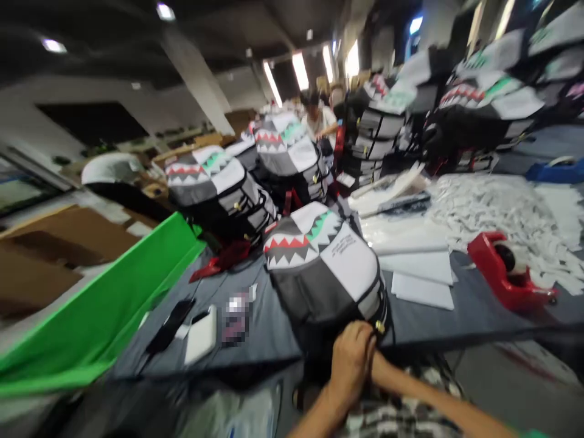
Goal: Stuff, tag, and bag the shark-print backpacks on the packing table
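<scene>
A backpack (pixel 314 274) in grey, white and black lies on the table right in front of me. Red and green shark-tooth patterns run across its top, and small print marks its white panel. At its near edge, beside a yellow zip pull (pixel 379 327), my left hand (pixel 352 350) is closed with its fingers curled against the bag. My right hand (pixel 376 368) is pressed close behind the left one, touching it. Most of the right hand's fingers are hidden, and what they grip does not show.
A red tape dispenser (pixel 506 274) stands at right, near white plastic bags (pixel 410 237) and a pile of white pieces (pixel 502 207). A white case (pixel 201 334) lies at left, by a green sheet (pixel 109 310). More backpacks (pixel 210 182) stand behind; two people work farther back.
</scene>
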### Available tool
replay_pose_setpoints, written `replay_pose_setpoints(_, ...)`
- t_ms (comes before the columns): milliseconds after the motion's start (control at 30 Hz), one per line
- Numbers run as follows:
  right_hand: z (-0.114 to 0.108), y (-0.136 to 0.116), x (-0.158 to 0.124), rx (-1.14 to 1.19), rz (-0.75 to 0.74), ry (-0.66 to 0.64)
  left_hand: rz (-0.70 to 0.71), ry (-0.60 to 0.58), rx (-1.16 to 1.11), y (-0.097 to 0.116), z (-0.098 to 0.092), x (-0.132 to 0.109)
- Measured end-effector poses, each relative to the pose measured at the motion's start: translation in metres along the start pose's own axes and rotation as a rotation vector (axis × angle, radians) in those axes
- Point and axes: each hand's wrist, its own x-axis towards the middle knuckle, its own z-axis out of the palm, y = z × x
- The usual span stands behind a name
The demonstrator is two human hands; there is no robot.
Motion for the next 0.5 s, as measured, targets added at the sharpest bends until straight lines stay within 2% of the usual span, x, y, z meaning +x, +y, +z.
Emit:
replay_pose_setpoints(33, 0.007, -0.004, -0.012, 0.058, 0.010, -0.035, -0.009, -0.072, 0.019, 0.000, -0.006, 0.000)
replay_pose_setpoints(100, 0.010, -0.006, -0.031, 0.151, 0.035, -0.072, -0.061, -0.123, 0.060, -0.004, -0.017, -0.002)
replay_pose_setpoints(200, -0.011, 0.002, -0.043, 0.125, 0.032, 0.044, -0.098, -0.156, 0.119, -0.006, -0.027, -0.006)
replay_pose_setpoints(267, -0.027, 0.011, -0.038, -0.035, -0.095, 0.153, -0.073, -0.177, 0.167, -0.004, -0.025, -0.003)
replay_pose_setpoints(367, -0.038, 0.017, -0.021, -0.246, -0.342, 0.176, -0.013, -0.168, 0.172, 0.000, -0.023, 0.006)
replay_pose_setpoints(433, -0.036, 0.011, -0.007, -0.289, -0.400, 0.167, 0.005, -0.161, 0.050, 0.002, -0.032, 0.008)
replay_pose_setpoints(500, -0.031, 0.000, 0.008, -0.278, -0.453, 0.171, -0.017, -0.159, -0.105, 0.000, -0.050, 0.003)
